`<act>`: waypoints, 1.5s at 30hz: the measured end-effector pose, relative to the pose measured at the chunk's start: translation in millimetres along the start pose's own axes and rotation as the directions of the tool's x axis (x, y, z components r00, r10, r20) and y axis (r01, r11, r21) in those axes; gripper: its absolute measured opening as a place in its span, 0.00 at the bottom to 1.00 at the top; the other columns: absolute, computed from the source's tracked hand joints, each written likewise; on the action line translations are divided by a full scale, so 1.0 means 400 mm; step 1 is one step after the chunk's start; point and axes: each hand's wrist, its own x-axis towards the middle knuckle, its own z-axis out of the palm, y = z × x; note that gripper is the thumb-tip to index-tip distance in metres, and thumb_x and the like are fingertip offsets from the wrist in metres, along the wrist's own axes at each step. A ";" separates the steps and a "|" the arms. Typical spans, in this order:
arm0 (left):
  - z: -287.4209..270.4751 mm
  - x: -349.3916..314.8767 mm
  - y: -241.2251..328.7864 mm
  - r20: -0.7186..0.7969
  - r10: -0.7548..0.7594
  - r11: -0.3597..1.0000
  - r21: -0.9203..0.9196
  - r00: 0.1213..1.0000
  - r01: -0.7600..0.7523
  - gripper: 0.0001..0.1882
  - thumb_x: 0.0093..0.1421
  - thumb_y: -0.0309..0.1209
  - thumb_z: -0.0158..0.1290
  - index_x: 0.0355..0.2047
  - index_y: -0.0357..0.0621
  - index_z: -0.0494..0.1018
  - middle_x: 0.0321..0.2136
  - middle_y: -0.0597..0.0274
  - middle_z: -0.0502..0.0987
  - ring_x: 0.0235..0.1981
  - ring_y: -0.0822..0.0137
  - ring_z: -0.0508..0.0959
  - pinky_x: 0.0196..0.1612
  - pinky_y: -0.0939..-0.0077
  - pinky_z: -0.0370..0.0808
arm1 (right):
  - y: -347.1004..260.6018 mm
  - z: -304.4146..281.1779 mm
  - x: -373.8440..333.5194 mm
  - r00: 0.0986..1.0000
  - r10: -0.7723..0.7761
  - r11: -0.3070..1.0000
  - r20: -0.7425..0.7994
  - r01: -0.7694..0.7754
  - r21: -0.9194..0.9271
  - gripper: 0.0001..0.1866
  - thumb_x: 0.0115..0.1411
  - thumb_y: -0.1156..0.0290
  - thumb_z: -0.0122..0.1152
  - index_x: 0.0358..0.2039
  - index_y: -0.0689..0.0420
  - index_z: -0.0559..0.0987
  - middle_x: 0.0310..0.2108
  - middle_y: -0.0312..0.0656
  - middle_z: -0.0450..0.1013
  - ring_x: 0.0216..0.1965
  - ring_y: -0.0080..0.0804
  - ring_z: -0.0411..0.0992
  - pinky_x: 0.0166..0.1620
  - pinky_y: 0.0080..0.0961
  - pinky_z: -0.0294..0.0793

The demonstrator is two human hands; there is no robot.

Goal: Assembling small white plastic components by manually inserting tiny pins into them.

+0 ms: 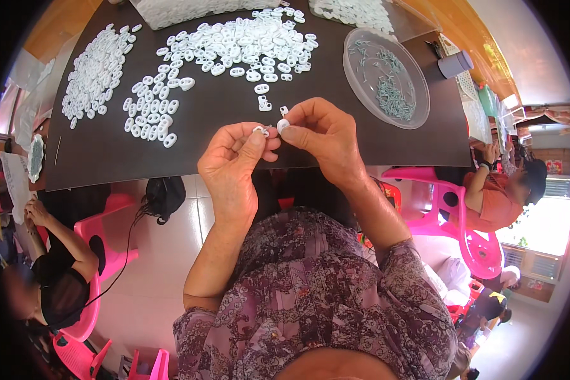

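Note:
My left hand (234, 147) pinches a small white plastic piece (260, 131) between thumb and fingers, above the table's front edge. Close beside it, my right hand (323, 136) grips another small white plastic part (282, 125) with thumb and forefinger. The two parts are near each other; whether they touch I cannot tell. Just beyond my fingers lie a few loose white pieces (264, 103), one next to my right forefinger. Further back a heap of white two-holed oval pieces (240, 41) spreads over the dark table (199, 136).
More white pieces lie in a group (151, 111) and a heap (98, 69) to the left. At the right a round clear tray (422, 104) holds small greenish screw-like parts. Behind it stands a grey cylindrical container (456, 64). People sit on pink chairs at both sides.

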 end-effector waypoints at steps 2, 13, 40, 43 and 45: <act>-0.010 0.001 -0.001 0.011 -0.007 1.000 0.022 1.000 0.007 0.06 0.58 0.23 0.52 0.34 0.31 0.71 0.27 0.53 0.77 0.25 0.68 0.77 0.28 0.79 0.75 | -0.007 -0.006 0.005 1.000 -0.007 0.996 0.001 0.007 0.092 0.08 0.53 0.76 0.61 0.34 0.62 0.75 0.29 0.35 0.73 0.29 0.17 0.69 0.34 0.14 0.68; -0.003 -0.009 -0.004 0.032 0.022 0.994 0.107 0.999 -0.025 0.08 0.57 0.21 0.52 0.38 0.32 0.73 0.26 0.60 0.77 0.25 0.76 0.75 0.26 0.86 0.71 | -0.003 0.000 0.018 0.999 0.030 0.987 0.024 -0.033 0.159 0.08 0.54 0.75 0.61 0.34 0.62 0.77 0.27 0.35 0.74 0.26 0.16 0.67 0.29 0.13 0.65; -0.008 -0.009 -0.033 0.034 0.114 0.988 0.101 0.993 -0.117 0.10 0.58 0.21 0.52 0.40 0.29 0.72 0.27 0.59 0.76 0.24 0.74 0.75 0.25 0.83 0.73 | 0.031 0.057 -0.004 0.961 -0.263 0.964 -0.088 0.258 -0.065 0.04 0.54 0.82 0.57 0.31 0.64 0.76 0.25 0.36 0.71 0.27 0.17 0.69 0.30 0.16 0.70; -0.008 -0.009 -0.031 0.007 0.095 0.993 0.077 0.995 -0.095 0.11 0.59 0.21 0.50 0.41 0.29 0.72 0.28 0.58 0.76 0.25 0.72 0.76 0.26 0.82 0.74 | 0.029 0.051 -0.006 0.939 -0.340 0.924 -0.049 0.324 -0.204 0.05 0.53 0.83 0.57 0.32 0.64 0.77 0.28 0.37 0.71 0.29 0.19 0.69 0.32 0.17 0.70; -0.012 -0.008 -0.034 0.033 0.112 0.987 0.108 0.993 -0.115 0.12 0.59 0.21 0.49 0.42 0.29 0.71 0.29 0.57 0.76 0.25 0.71 0.76 0.26 0.81 0.75 | 0.028 0.048 -0.007 0.931 -0.365 0.888 -0.015 0.343 -0.307 0.05 0.54 0.83 0.57 0.33 0.64 0.77 0.30 0.37 0.72 0.32 0.19 0.70 0.36 0.16 0.70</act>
